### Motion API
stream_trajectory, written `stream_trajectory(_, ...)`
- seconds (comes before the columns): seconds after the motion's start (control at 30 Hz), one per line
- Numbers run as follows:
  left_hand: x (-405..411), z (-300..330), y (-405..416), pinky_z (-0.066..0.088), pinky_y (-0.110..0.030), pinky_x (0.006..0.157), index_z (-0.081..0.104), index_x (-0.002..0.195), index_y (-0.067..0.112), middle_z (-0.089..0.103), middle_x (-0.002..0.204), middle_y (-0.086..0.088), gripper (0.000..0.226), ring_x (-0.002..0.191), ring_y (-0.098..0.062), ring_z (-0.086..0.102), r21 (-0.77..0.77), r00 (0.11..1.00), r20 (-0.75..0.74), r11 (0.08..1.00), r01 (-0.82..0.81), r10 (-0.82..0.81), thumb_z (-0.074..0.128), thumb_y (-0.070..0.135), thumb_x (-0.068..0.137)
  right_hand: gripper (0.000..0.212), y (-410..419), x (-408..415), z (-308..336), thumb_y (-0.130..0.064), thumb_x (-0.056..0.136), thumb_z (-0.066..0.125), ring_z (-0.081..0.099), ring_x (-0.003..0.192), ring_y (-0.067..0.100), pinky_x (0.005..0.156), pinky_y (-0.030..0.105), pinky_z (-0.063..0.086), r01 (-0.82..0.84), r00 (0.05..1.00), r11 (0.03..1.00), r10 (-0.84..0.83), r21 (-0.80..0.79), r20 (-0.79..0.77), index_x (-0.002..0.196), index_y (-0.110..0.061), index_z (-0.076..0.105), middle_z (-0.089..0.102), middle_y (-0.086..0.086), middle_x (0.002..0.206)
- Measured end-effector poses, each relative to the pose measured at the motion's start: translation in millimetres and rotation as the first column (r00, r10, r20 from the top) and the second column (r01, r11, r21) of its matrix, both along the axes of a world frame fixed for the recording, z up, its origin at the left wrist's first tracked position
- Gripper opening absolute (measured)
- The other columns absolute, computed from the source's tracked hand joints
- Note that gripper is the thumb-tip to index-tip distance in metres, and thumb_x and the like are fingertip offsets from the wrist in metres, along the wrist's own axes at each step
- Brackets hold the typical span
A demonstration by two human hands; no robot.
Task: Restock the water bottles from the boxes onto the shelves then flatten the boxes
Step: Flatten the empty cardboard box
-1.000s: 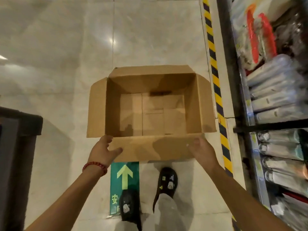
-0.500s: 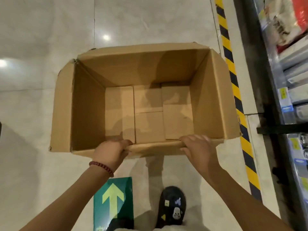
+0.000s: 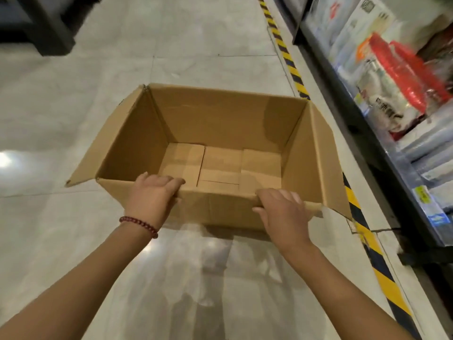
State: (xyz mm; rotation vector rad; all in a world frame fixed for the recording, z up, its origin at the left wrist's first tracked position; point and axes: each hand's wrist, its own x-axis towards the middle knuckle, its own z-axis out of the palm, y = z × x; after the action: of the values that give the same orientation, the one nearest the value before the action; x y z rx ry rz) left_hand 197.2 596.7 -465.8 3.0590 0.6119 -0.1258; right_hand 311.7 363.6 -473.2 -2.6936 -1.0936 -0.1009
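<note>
Showing an empty cardboard box over a glossy tiled floor. Left hand and right hand both grip its near wall. Hazard tape edges stocked shelves at right.

Gripped the near wall of the open cardboard box with both hands, left hand and right hand curling fingers over its top edge. Showed bare folded bottom flaps inside, side flaps splayed outward. Stood over pale floor tiles, beside yellow-black hazard tape and shelves of packaged goods on the right.
</note>
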Motion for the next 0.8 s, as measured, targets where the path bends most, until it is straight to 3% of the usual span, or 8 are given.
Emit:
stream_trajectory(0.1,16,-1,-1,0.01,-0.045,0.116,0.035,0.138,0.034,0.044,0.14,0.008,0.059,0.133,-0.018,0.034,0.016,0.995,-0.077,0.998,-0.055,0.056,0.054,0.053,0.086,0.034,3,10,0,-0.042,0.086,0.061,0.056,0.103,0.018,0.101,0.035,0.034,-0.034,0.999,0.998,0.033,-0.054,-0.002,0.115,-0.024,0.057,0.063,-0.005,0.108)
stream_trajectory(0.17,14,1,-4,0.006,-0.046,0.116,0.033,0.139,0.034,0.04,0.142,0.008,0.079,0.135,-0.018,0.031,-0.005,0.992,-0.111,0.998,-0.055,0.054,0.053,0.072,0.073,0.055,-3,6,1,-0.056,0.082,0.059,0.048,0.119,0.016,0.112,0.039,0.021,-0.043,0.999,0.994,0.04,-0.104,-0.029,0.128,-0.027,0.047,0.055,-0.007,0.125)
stream_trajectory(0.3,6,7,-3,0.008,-0.045,0.116,0.034,0.138,0.035,0.041,0.141,0.009,0.093,0.133,-0.017,0.033,-0.081,0.994,-0.109,0.996,-0.032,0.023,0.03,0.09,0.063,0.098,-19,-6,16,-0.071,0.065,0.065,0.029,0.137,0.023,0.115,0.052,0.007,0.027,0.997,0.966,-0.043,-0.257,-0.057,0.144,-0.03,0.024,0.034,0.004,0.147)
stream_trajectory(0.4,9,8,2,0.012,-0.046,0.116,0.034,0.138,0.037,0.042,0.142,0.009,0.1,0.134,-0.017,0.033,-0.106,0.99,-0.141,0.994,-0.038,0.023,0.012,0.093,0.058,0.1,-37,-11,23,-0.068,0.074,0.06,0.001,0.146,0.027,0.117,0.045,0.005,0.137,0.971,0.951,-0.184,-0.277,-0.152,0.149,-0.03,0.006,0.002,0.007,0.158)
stream_trajectory(0.5,11,6,3,0.013,-0.046,0.116,0.031,0.14,0.036,0.04,0.142,0.008,0.105,0.134,-0.019,0.033,-0.084,0.991,-0.133,0.996,-0.018,0.006,0.012,0.094,0.055,0.1,-52,-17,28,-0.06,0.079,0.06,-0.006,0.146,0.029,0.117,0.04,0.009,0.151,0.97,0.941,-0.2,-0.304,-0.138,0.149,-0.026,-0.002,-0.009,0.008,0.158)
stream_trajectory(0.57,10,7,2,0.014,-0.046,0.115,0.032,0.139,0.036,0.041,0.142,0.008,0.107,0.134,-0.019,0.033,-0.082,0.99,-0.14,0.997,-0.012,0.001,0.009,0.094,0.052,0.116,-57,-25,24,-0.061,0.071,0.068,-0.002,0.146,0.035,0.113,0.04,0.004,0.081,0.985,0.924,-0.131,-0.374,-0.11,0.149,-0.021,-0.008,-0.007,0.015,0.158)
stream_trajectory(0.67,10,6,2,0.015,-0.046,0.115,0.034,0.137,0.036,0.042,0.14,0.009,0.109,0.132,-0.019,0.035,-0.087,0.99,-0.143,0.996,-0.02,0.008,0.007,0.095,0.049,0.147,-59,-28,11,-0.068,0.022,0.084,0.036,0.132,0.046,0.102,0.048,0.027,0.093,0.993,0.902,-0.114,-0.422,-0.026,0.145,-0.012,0.026,0.034,0.029,0.145)
stream_trajectory(0.8,11,6,0,0.018,-0.047,0.114,0.033,0.137,0.033,0.043,0.14,0.005,0.111,0.131,-0.021,0.036,-0.049,0.984,-0.178,0.998,-0.036,0.027,0.009,0.096,0.05,0.157,-61,-24,-3,-0.067,0.012,0.084,0.026,0.134,0.045,0.098,0.058,0.031,0.085,0.993,0.92,-0.108,-0.383,-0.041,0.147,-0.018,0.02,0.031,0.027,0.144)
